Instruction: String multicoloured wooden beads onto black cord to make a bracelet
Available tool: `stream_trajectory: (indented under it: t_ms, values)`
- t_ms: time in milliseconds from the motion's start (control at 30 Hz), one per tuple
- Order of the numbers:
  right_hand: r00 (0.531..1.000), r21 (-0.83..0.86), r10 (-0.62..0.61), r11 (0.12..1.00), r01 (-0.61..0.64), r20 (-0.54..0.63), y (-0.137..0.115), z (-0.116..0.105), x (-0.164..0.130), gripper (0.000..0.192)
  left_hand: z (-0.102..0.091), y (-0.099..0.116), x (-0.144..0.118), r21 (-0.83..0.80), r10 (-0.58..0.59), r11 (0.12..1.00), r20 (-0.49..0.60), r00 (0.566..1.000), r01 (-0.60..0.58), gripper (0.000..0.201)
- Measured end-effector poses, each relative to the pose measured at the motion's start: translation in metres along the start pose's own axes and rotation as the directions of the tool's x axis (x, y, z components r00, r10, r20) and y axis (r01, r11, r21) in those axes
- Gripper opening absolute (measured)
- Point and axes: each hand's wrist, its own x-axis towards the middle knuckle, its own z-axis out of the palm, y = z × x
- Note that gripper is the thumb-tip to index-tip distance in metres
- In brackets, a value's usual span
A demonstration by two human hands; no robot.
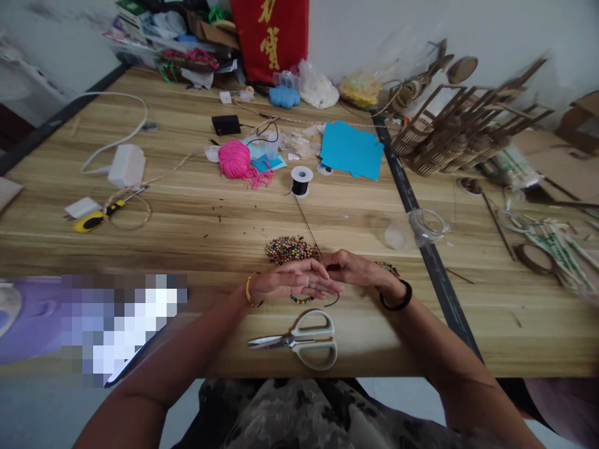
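My left hand and my right hand meet over the wooden table, fingers pinched on a thin black cord that runs back to a black spool. A short string of coloured beads hangs under my left fingers. A pile of small multicoloured beads lies just beyond my hands. More strung beads show behind my right wrist. Scissors with pale handles lie just in front of my hands.
A pink yarn ball, blue paper sheets, a clear plastic jar on its side, a yellow utility knife, a white charger and wooden model pieces lie around. A red bag stands at the back.
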Motion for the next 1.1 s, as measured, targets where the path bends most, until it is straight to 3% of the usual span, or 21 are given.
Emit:
stream_trajectory:
  t_ms: [200, 533, 833, 967, 1100]
  values:
    - [0.997, 0.056, 0.056, 0.997, -0.059, 0.055, -0.002, -0.007, -0.001, 0.022, -0.005, -0.003, 0.002, 0.115, 0.023, 0.993, -0.025, 0.999, -0.02, 0.049]
    - [0.986, 0.133, 0.131, 0.98, -0.145, 0.105, 0.002, -0.01, -0.005, 0.022, -0.004, 0.004, 0.0, 0.359, -0.055, 0.933, 0.07, 0.996, 0.026, 0.047]
    - [0.986, 0.209, 0.161, 0.964, -0.167, 0.046, 0.006, -0.005, -0.003, 0.019, 0.007, 0.012, 0.008, 0.693, -0.207, 0.719, 0.155, 0.966, 0.043, 0.052]
    - [0.983, 0.29, 0.175, 0.939, -0.184, 0.057, 0.011, -0.002, -0.005, 0.017, 0.007, 0.01, 0.008, 0.729, -0.228, 0.682, 0.15, 0.962, 0.048, 0.047]
    - [0.984, 0.334, 0.161, 0.926, -0.176, 0.071, 0.012, -0.001, -0.007, 0.017, -0.005, 0.006, 0.003, 0.666, -0.165, 0.742, 0.077, 0.983, 0.072, 0.04]
